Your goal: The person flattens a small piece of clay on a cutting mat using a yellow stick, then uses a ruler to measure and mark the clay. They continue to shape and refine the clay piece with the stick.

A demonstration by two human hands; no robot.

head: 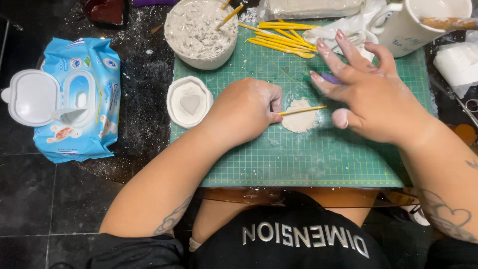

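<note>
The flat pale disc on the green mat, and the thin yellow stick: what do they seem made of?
The disc looks like soft clay or plaster paste: matte, off-white, uneven edge. The stick, in the left hand, seems smooth plastic or painted wood; the look leaves it open.

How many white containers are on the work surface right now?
3. A large bowl of grey paste at the green mat's top left, a small heart-shaped mould dish at its left edge, and a mug at top right. Others may be hidden.

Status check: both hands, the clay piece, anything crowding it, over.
Left hand gripping yellow modelling stick, tip over flat clay disc. Right hand open, hovering beside disc. Spare yellow tools and clay bowl lie farther back on green mat.
</note>
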